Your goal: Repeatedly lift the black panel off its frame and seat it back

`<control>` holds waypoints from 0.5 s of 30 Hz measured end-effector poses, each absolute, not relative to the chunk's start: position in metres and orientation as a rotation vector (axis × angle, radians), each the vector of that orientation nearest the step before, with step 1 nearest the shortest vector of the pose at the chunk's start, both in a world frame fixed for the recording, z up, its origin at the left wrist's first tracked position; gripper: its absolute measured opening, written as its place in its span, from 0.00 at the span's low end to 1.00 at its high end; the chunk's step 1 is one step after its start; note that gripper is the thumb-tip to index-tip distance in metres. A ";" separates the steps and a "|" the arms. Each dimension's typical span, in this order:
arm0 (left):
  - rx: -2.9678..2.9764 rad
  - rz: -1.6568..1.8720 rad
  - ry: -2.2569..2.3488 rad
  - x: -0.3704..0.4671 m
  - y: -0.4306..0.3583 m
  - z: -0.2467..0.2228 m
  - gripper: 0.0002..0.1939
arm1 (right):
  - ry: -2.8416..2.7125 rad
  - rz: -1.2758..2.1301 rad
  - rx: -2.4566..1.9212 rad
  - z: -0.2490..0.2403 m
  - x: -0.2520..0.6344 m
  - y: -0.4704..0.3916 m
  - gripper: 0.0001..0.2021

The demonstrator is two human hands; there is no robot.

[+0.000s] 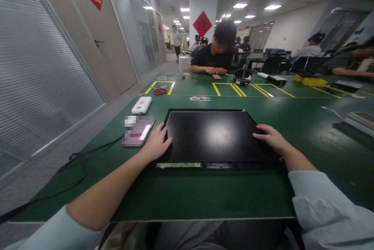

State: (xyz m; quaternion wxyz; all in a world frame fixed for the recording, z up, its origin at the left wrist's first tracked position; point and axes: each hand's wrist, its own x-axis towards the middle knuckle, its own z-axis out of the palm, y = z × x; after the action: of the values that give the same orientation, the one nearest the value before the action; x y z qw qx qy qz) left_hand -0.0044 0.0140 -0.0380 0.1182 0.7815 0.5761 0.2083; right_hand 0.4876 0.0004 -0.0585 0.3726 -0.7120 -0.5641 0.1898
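Note:
A black flat screen panel (198, 137) lies on the green table in front of me, its glossy face up. Along its near edge a green circuit board strip (179, 165) shows. My left hand (159, 140) grips the panel's left side, thumb on the face and fingers at the edge. On the opposite side, my right hand (270, 137) holds the right edge in the same way, with its thumb on top. The undersides of the fingers are partly hidden.
Left of the panel are a phone (139, 131), a white power bank (142, 105) and a black cable. Red scissors (159, 91) and a headset (242, 76) lie farther off. A person (216, 53) leans on the table's far side. Green table (204, 199) extends nearer me.

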 end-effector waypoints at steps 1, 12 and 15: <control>2.291 0.607 1.684 -0.005 0.014 -0.038 0.31 | -1.418 0.501 -1.831 -0.059 0.488 0.001 0.22; 2.272 0.635 1.677 -0.007 0.015 -0.040 0.29 | -1.324 0.537 -1.740 -0.065 0.487 0.003 0.24; 2.284 0.616 1.683 -0.008 0.014 -0.041 0.28 | -1.326 0.513 -1.757 -0.065 0.486 0.003 0.23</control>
State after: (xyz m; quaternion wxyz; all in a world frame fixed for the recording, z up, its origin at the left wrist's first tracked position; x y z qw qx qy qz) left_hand -0.0078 0.0144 -0.0405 0.1191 0.7811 0.5756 0.2107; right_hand 0.4855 0.0029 -0.0647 0.4266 -0.7032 -0.5305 0.2053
